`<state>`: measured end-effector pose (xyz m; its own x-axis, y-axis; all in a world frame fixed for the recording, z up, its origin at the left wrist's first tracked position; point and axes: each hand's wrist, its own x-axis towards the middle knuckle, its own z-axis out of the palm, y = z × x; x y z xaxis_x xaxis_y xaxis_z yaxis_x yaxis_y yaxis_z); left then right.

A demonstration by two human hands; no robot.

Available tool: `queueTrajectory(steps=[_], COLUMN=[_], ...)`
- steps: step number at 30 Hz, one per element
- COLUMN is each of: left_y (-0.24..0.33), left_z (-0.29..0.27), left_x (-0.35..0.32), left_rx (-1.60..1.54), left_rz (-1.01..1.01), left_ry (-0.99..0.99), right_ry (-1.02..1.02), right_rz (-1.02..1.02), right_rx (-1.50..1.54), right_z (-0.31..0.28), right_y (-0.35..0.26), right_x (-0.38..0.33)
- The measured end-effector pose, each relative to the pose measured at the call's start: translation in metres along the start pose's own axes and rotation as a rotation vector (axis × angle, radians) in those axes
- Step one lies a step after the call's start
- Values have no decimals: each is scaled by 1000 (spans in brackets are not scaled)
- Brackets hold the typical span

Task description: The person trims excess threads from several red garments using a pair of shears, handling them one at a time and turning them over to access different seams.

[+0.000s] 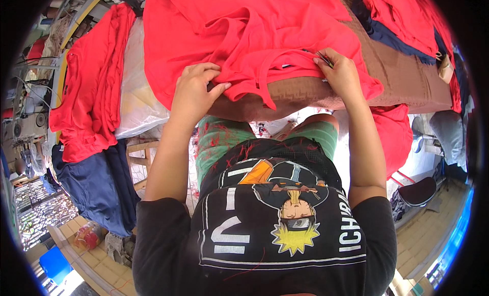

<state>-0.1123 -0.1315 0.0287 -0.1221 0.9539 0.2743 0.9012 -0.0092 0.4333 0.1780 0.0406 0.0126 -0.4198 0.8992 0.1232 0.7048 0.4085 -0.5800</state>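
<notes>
A red shirt (pixel 285 29) is spread over a brown cloth-covered surface in front of me, rumpled in the middle. Its ribbed neckline (pixel 263 72) and a small label lie toward me. My left hand (pixel 197 85) rests on the shirt's near left part, thumb and fingers apart with a gap between them. My right hand (pixel 338 72) pinches small, dark metal thread snips (pixel 325 60) at the right end of the neckline. The fingers partly hide the snips, so I cannot tell whether their blades touch cloth.
A stack of red garments (pixel 94 77) hangs over the left side, above dark blue cloth (pixel 99 184). More red garments (pixel 400 16) lie at the far right on navy cloth. The brown cover (pixel 402 77) runs to the right. A black-seated stool (pixel 417 191) stands lower right.
</notes>
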Motion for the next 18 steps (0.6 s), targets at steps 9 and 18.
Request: queueTrajectory(steps=[9, 18], left_y=[105, 171], left_z=[-11, 72], left_x=[46, 13], left_rx=[-787, -628], left_rz=[34, 812], left_ry=[246, -519], right_ry=[557, 511], right_rz=[-146, 34], right_rx=[547, -452], right_z=[-107, -190], right_y=[8, 182], right_x=[34, 47])
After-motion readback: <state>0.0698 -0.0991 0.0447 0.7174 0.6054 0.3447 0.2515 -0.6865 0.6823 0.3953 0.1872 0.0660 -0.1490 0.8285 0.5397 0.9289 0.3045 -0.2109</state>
